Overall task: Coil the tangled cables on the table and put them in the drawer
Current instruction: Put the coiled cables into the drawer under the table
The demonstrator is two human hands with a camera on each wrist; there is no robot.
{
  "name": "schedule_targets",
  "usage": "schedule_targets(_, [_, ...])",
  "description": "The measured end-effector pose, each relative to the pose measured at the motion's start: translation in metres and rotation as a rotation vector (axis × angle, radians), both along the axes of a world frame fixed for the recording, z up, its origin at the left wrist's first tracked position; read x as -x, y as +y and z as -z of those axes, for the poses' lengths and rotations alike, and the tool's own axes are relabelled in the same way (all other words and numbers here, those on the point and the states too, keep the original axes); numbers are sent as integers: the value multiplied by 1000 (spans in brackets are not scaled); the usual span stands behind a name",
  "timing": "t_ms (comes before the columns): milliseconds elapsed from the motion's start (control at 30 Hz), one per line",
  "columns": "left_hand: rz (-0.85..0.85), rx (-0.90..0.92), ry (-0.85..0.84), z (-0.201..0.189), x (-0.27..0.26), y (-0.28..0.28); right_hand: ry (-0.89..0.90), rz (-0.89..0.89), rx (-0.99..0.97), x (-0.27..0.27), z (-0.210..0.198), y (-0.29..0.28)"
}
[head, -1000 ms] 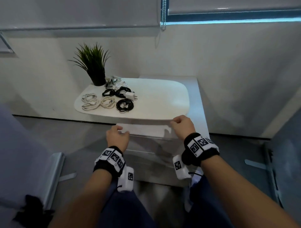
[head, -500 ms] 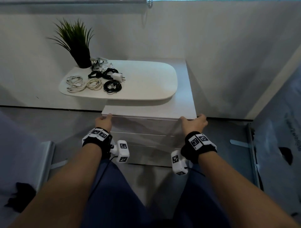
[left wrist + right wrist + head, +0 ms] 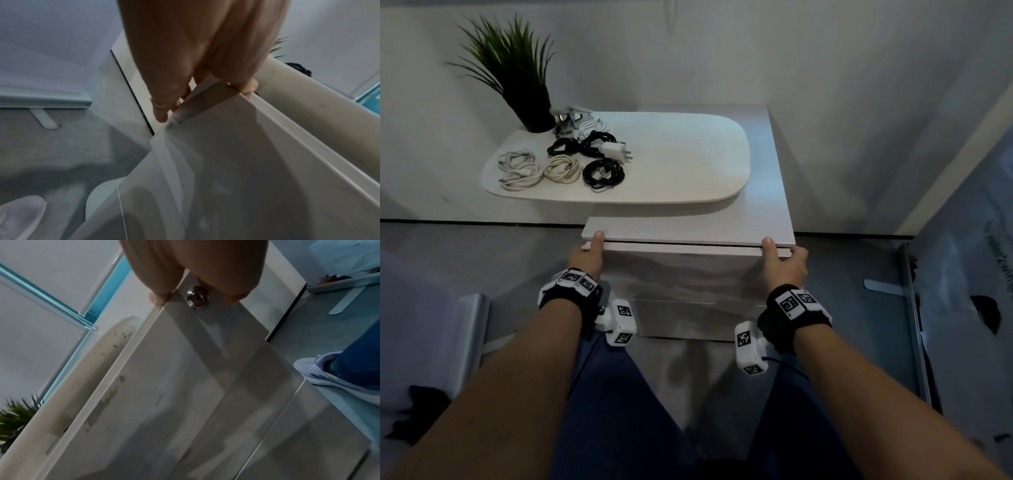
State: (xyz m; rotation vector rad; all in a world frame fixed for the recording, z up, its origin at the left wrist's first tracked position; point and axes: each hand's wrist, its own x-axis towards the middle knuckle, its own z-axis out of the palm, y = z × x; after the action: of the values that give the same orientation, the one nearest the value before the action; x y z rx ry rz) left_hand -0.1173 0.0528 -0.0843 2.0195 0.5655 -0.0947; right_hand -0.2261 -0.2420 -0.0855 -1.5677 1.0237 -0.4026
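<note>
Several coiled cables lie on the white oval tabletop: a white coil, a beige coil, a black coil and more black coils beside a white charger. Below it stands a white drawer unit, whose top drawer front sits almost flush, with a thin dark gap under the unit's top. My left hand holds the front's upper left corner, thumb on the top edge, fingers down its side. My right hand holds the upper right corner next to a round lock.
A potted plant stands at the tabletop's back left, with small white items beside it. Lower drawer fronts are closed. My legs and a shoe are close in front of the unit. Walls enclose the back and right.
The top drawer stood pulled out a second ago; it has slid in until almost flush. Both hands spread from its middle to its outer corners.
</note>
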Motion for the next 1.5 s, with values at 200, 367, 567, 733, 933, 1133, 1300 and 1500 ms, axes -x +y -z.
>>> schedule_targets(200, [-40, 107, 46, 7, -4, 7, 4, 15, -37, -2, 3, -6])
schedule_targets(367, [-2, 28, 144, 6, -4, 12, 14, 65, -51, -3, 3, -4])
schedule_targets(567, [96, -179, 261, -17, 12, 10, 71, 43, 26, 6, -3, 2])
schedule_targets(733, [322, -518, 152, -39, 22, 1, 343, -164, 273, 11, -29, 10])
schedule_targets(933, [579, -590, 135, -58, 39, -5, 642, -586, 538, 18, -55, 40])
schedule_targets(1133, [732, -629, 147, -69, 53, 7, 570, -884, 533, 4, -78, 67])
schedule_targets(1300, [815, -711, 208, -81, 55, 22, 473, -992, 641, -23, -112, 93])
schedule_targets(1500, [898, -594, 250, -91, 51, 42, 393, -1084, 764, -72, -143, 127])
